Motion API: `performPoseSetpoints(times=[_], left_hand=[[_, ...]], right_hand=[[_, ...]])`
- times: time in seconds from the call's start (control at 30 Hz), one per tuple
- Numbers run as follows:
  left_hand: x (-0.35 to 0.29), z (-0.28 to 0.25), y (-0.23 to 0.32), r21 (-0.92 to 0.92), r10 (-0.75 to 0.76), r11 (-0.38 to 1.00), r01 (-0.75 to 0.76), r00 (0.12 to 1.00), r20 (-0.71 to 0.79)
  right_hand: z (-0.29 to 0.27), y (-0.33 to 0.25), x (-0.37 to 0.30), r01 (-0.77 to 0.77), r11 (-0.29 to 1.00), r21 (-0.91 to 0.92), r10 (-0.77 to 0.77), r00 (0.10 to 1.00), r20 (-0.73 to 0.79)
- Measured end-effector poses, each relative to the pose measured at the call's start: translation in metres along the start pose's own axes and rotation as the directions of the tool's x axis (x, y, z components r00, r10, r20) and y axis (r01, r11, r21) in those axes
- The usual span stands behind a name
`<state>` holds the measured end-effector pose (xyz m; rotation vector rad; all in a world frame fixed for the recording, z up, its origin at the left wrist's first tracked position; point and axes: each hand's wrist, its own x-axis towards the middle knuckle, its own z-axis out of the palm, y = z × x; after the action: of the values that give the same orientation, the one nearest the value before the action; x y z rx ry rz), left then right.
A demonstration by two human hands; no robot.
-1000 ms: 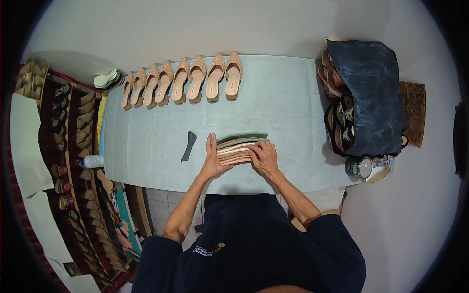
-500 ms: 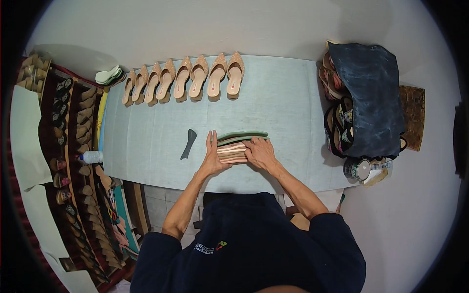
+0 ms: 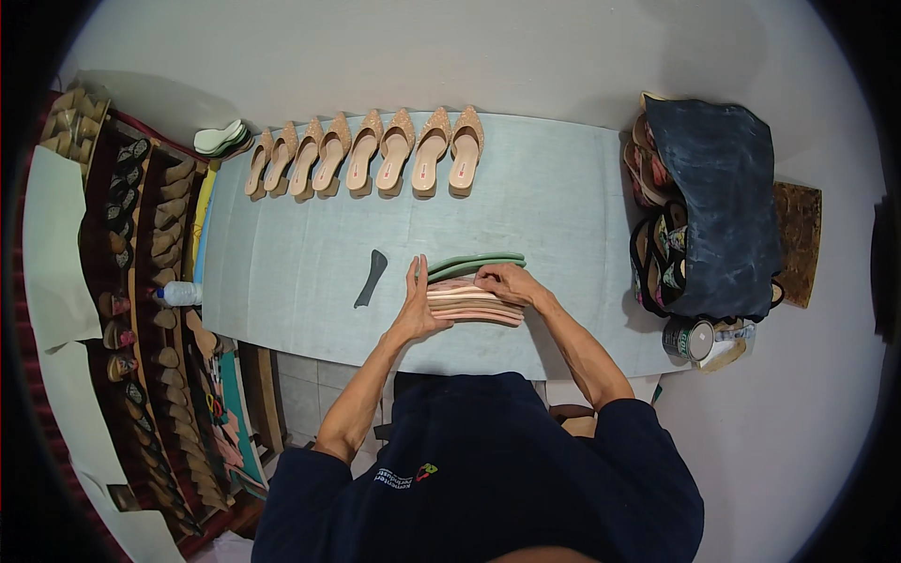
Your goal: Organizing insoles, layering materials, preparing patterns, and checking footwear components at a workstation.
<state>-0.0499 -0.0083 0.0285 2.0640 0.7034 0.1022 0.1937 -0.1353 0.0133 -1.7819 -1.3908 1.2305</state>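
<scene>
A bundle of shoe insoles [image 3: 476, 311] is held on edge over the table, its layers pink, cream and brown, with green ones [image 3: 481, 260] on the far side. My left hand [image 3: 418, 308] is wrapped round the left end of the bundle, thumb at the near side and fingers at the far side. At the right part of the bundle, my right hand [image 3: 512, 283] has its fingers bent and pinched at an insole edge between the green and pink layers. Its fingertips are partly hidden. To the left lies a dark grey, narrow-waisted flat piece [image 3: 372, 279].
Several beige heeled mules [image 3: 394, 161] stand in a row along the far edge of the table [image 3: 554, 206]. On the right are a rack of sandals under a dark cover [image 3: 723, 206] and a can [image 3: 690, 340]. Shelves of shoe lasts [image 3: 174, 399] and a bottle [image 3: 178, 294] are on the left.
My right hand has drawn its fingers into a pinch at the layers, where before it lay spread over them. The green insoles stand further apart from the pink ones. The view has shifted slightly.
</scene>
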Motion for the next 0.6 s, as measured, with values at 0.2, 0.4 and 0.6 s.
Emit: performPoseSetpoints(times=[0.2, 0.4, 0.6], left_hand=[[0.004, -0.001, 0.002, -0.053, 0.030, 0.998, -0.030, 1.000, -0.001], [0.001, -0.001, 0.002, 0.001, 0.061, 0.998, -0.061, 0.998, 0.000], [0.011, 0.001, 0.006, -0.032, 0.127, 0.991, -0.129, 0.989, -0.080]], right_hand=[[0.035, 0.001, 0.026, -0.081, 0.952, -0.296, 0.045, 0.991, -0.128], [0.036, 0.011, -0.003, -0.002, 0.985, -0.171, -0.063, 0.926, -0.373], [-0.009, 0.016, -0.078, -0.222, 0.973, -0.070, 0.100, 0.669, -0.737]])
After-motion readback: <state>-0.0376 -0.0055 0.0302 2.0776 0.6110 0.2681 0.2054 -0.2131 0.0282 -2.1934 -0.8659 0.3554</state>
